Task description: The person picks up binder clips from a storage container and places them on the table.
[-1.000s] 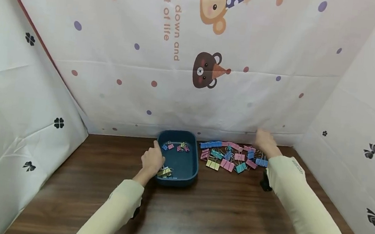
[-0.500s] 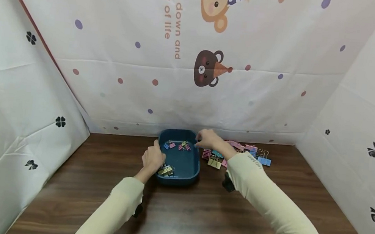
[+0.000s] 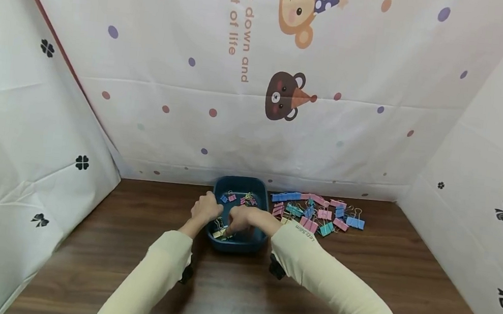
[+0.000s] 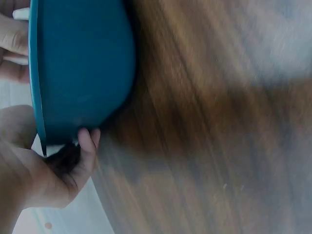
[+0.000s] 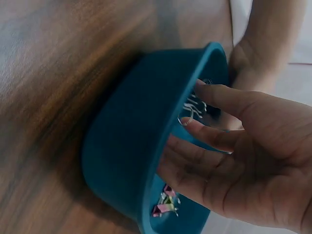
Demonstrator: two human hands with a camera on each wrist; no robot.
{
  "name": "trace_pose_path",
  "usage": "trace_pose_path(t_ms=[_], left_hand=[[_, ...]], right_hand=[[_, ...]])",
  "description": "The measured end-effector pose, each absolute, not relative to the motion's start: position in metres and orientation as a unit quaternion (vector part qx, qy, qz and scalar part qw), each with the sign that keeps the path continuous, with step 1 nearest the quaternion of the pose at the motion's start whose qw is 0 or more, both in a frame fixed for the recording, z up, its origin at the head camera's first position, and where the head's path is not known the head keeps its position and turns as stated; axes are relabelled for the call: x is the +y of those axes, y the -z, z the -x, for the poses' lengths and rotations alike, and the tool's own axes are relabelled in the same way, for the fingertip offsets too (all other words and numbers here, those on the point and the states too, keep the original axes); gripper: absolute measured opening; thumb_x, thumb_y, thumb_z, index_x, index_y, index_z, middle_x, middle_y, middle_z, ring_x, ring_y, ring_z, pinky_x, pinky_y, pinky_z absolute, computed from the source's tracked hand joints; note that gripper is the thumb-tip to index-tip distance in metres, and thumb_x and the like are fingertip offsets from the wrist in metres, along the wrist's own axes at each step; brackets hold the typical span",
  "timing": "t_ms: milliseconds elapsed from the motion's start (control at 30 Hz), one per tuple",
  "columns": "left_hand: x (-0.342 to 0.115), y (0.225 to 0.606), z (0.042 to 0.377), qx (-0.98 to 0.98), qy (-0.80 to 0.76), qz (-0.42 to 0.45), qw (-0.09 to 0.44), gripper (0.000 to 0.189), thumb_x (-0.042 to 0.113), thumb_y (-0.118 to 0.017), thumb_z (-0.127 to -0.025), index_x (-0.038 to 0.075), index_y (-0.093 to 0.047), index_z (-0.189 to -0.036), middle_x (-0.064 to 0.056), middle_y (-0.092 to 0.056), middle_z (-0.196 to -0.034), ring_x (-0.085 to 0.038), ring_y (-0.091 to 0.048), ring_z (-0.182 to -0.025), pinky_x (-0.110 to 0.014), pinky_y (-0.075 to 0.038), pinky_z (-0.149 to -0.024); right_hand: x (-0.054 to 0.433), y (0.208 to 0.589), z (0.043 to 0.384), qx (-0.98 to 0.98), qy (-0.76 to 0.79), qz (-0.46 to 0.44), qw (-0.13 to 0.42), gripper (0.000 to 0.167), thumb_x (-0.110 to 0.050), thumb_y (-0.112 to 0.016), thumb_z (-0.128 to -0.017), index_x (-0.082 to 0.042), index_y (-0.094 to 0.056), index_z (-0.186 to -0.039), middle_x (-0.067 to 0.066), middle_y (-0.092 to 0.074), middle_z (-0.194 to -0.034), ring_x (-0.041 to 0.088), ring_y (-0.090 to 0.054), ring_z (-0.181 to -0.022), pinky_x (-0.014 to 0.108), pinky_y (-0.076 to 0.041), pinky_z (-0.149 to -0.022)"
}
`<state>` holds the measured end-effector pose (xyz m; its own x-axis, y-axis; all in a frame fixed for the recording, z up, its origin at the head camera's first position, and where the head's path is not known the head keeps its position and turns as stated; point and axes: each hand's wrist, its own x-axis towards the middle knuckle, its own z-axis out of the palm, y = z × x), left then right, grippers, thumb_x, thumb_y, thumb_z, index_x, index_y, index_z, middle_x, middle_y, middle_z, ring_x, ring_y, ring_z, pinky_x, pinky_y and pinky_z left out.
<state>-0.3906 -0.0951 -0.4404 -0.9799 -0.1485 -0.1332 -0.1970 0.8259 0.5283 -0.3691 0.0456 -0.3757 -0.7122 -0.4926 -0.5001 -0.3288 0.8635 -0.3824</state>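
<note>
In the head view a dark-blue plastic tub (image 3: 236, 248) stands on the table. My left hand (image 3: 206, 209) grips its left rim; in the left wrist view its fingertips (image 4: 87, 139) press against the outer wall. Reaching into the tub from the right, my right hand (image 3: 241, 219) has its fingertips among the yellow binder clips (image 3: 219, 233) at the front left corner. The right wrist view shows thumb and forefinger around the silver wire handles (image 5: 191, 108) of a binder clip, its body mostly hidden. Small blue and pink clips (image 3: 229, 196) and a multicoloured cluster (image 3: 248, 199) lie toward the tub's back.
Right of the tub, several loose binder clips (image 3: 324, 214) in blue, pink, teal and yellow are spread along the table's back. A printed cloth (image 3: 166, 132) hangs behind the brown wooden table (image 3: 228, 292), with white sheets on both sides.
My right hand has moved left from the right end of the loose clips, across the tub's right rim, and down to its front left corner. My left hand has kept its grip on the rim.
</note>
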Motion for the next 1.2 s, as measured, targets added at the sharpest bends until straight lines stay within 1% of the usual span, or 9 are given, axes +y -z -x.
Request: trace_pose_path(t_ms=[133, 233, 400, 633, 767, 933, 1033, 1100, 1200], left_hand=[[-0.098, 0.444, 0.398, 0.958, -0.271, 0.082, 0.042, 0.041, 0.019, -0.058, -0.092, -0.006, -0.055, -0.124, -0.022, -0.066, -0.099, -0.031, -0.061, -0.077, -0.045, -0.05, -0.068], [-0.096, 0.45, 0.4, 0.961, -0.262, 0.08, 0.03, 0.041, 0.018, -0.058, -0.092, -0.006, -0.052, -0.125, -0.02, -0.066, -0.09, -0.031, -0.061, -0.07, -0.044, -0.048, -0.061], [-0.091, 0.457, 0.4, 0.965, -0.249, 0.082, 0.001, 0.043, 0.018, -0.061, -0.093, -0.007, -0.051, -0.127, -0.017, -0.063, -0.078, -0.029, -0.06, -0.061, -0.044, -0.05, -0.058], [-0.09, 0.459, 0.4, 0.964, -0.248, 0.092, -0.008, 0.042, 0.017, -0.059, -0.092, -0.006, -0.052, -0.126, -0.013, -0.059, -0.071, -0.026, -0.055, -0.057, -0.041, -0.045, -0.054], [-0.09, 0.458, 0.399, 0.965, -0.246, 0.089, -0.016, 0.042, 0.017, -0.059, -0.092, -0.007, -0.053, -0.126, -0.015, -0.062, -0.075, -0.027, -0.058, -0.06, -0.044, -0.05, -0.058], [-0.09, 0.457, 0.399, 0.966, -0.241, 0.09, -0.021, 0.043, 0.018, -0.06, -0.092, -0.007, -0.053, -0.126, -0.016, -0.065, -0.078, -0.028, -0.061, -0.062, -0.047, -0.054, -0.064], [-0.09, 0.458, 0.398, 0.966, -0.241, 0.088, -0.022, 0.043, 0.018, -0.06, -0.093, -0.007, -0.053, -0.127, -0.015, -0.062, -0.075, -0.026, -0.059, -0.06, -0.044, -0.053, -0.061], [-0.09, 0.458, 0.397, 0.966, -0.244, 0.087, -0.023, 0.043, 0.018, -0.06, -0.093, -0.008, -0.053, -0.127, -0.013, -0.06, -0.072, -0.025, -0.057, -0.058, -0.043, -0.051, -0.059], [-0.09, 0.459, 0.397, 0.964, -0.248, 0.089, -0.022, 0.043, 0.018, -0.06, -0.094, -0.007, -0.053, -0.127, -0.012, -0.058, -0.071, -0.025, -0.056, -0.059, -0.042, -0.051, -0.06]], right_hand=[[0.04, 0.381, 0.368, 0.917, 0.132, 0.221, 0.305, 0.018, -0.026, -0.07, -0.097, -0.01, -0.069, -0.089, 0.008, -0.068, -0.088, 0.027, -0.07, -0.08, 0.044, -0.062, -0.078], [0.036, 0.384, 0.368, 0.919, 0.129, 0.224, 0.298, 0.014, -0.02, -0.071, -0.096, -0.008, -0.07, -0.091, 0.008, -0.07, -0.087, 0.025, -0.069, -0.074, 0.042, -0.062, -0.073], [0.035, 0.387, 0.366, 0.924, 0.123, 0.222, 0.285, 0.004, -0.01, -0.071, -0.095, -0.006, -0.071, -0.092, 0.002, -0.066, -0.08, 0.019, -0.065, -0.068, 0.035, -0.057, -0.063], [0.048, 0.387, 0.374, 0.924, 0.125, 0.201, 0.299, 0.006, -0.002, -0.07, -0.093, -0.007, -0.074, -0.092, 0.002, -0.066, -0.082, 0.018, -0.064, -0.072, 0.042, -0.062, -0.078], [0.056, 0.386, 0.379, 0.932, 0.087, 0.191, 0.295, 0.005, -0.006, -0.07, -0.094, -0.007, -0.075, -0.095, 0.003, -0.067, -0.087, 0.016, -0.063, -0.075, 0.039, -0.061, -0.079], [0.06, 0.385, 0.382, 0.937, 0.041, 0.186, 0.292, 0.006, -0.012, -0.071, -0.095, -0.007, -0.073, -0.098, 0.004, -0.067, -0.091, 0.015, -0.062, -0.072, 0.031, -0.057, -0.069], [0.061, 0.385, 0.382, 0.933, 0.03, 0.181, 0.309, 0.013, -0.02, -0.073, -0.094, -0.008, -0.07, -0.092, 0.003, -0.065, -0.086, 0.013, -0.06, -0.07, 0.028, -0.052, -0.065], [0.061, 0.386, 0.382, 0.928, 0.034, 0.171, 0.329, 0.019, -0.026, -0.074, -0.094, -0.009, -0.067, -0.089, 0.005, -0.065, -0.084, 0.014, -0.061, -0.07, 0.029, -0.053, -0.065], [0.059, 0.389, 0.384, 0.918, 0.023, 0.167, 0.359, 0.025, -0.033, -0.072, -0.095, -0.009, -0.066, -0.093, 0.005, -0.065, -0.087, 0.016, -0.062, -0.076, 0.03, -0.054, -0.07]])
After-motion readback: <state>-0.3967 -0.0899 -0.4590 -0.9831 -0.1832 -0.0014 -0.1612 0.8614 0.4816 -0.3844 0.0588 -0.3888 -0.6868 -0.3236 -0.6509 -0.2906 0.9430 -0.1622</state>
